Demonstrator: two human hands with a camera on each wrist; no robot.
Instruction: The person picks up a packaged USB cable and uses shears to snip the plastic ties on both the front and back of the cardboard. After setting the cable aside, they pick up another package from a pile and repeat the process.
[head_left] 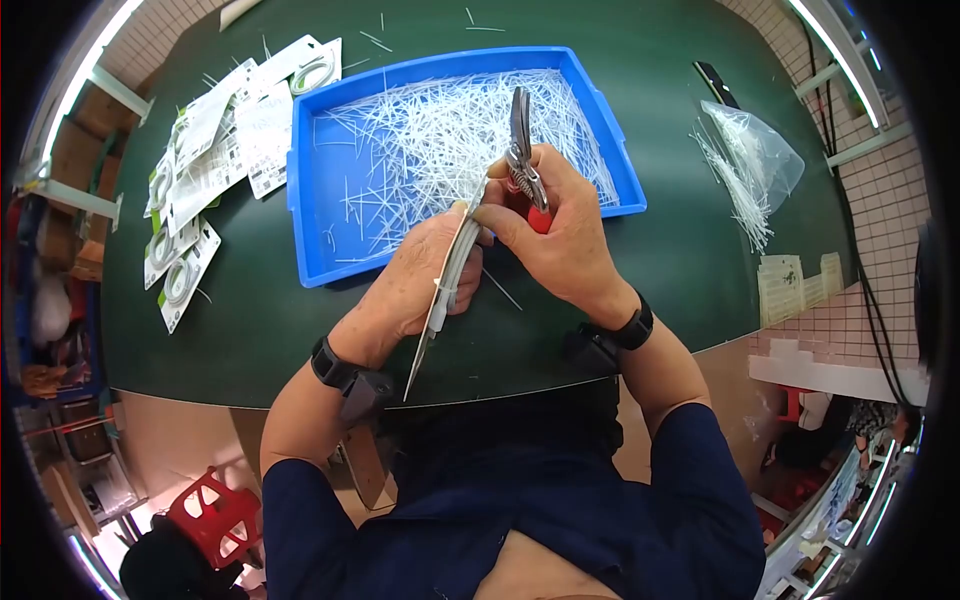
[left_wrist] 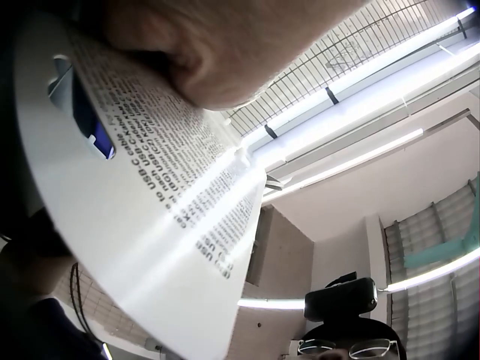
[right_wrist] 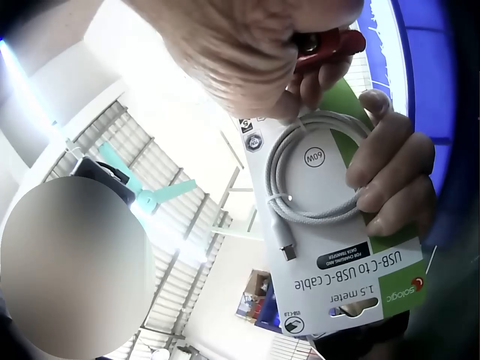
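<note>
1. Nearest the head camera is the person's dark blue sleeve (head_left: 330, 520), with both forearms reaching out over the green table (head_left: 250, 320)
2. The left hand (head_left: 425, 280) is clenched on the USB-C cable card (head_left: 440, 300), holding it edge-on above the table's near side; the right wrist view shows its fingers (right_wrist: 390, 172) wrapped over the card's front (right_wrist: 330, 247), beside the coiled white cable (right_wrist: 300, 187)
3. The right hand (head_left: 560, 235) is clenched round the red-handled cutters (head_left: 522, 150), whose blades point up and away over the blue tray (head_left: 310, 200)
4. The card's top edge sits just under the cutter handles, close against the right thumb; whether the blades touch the card or a tie on it cannot be told
5. Risk, as a judgement: the left fingers lie right across the cable coil, so a cut made close to the card could nick the cable or a fingertip if the blades slip
6. The card is held only along one side; a sideways pull from the cutters could bend it or twist it out of the hold
7. The tray is strewn with white cut ties (head_left: 450, 130); more cable cards (head_left: 210, 170) lie to its left, and a clear bag of ties (head_left: 750, 165) to its right
</note>
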